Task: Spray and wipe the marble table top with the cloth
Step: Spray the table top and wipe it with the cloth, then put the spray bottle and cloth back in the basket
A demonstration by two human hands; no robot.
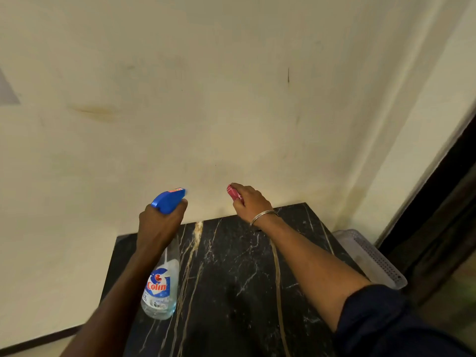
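A black marble table top (231,279) with white and gold veins stands against a cream wall. My left hand (159,225) grips the neck of a clear spray bottle (161,289) with a blue trigger head, held above the table's left side, nozzle pointing toward the wall. My right hand (248,202) holds a bunched red cloth (233,193) up near the wall, above the table's far edge. Most of the cloth is hidden inside the fist.
The cream wall (206,112) rises directly behind the table. A white perforated plastic basket (371,258) sits to the right of the table, below its edge. A dark door frame (438,202) runs along the far right.
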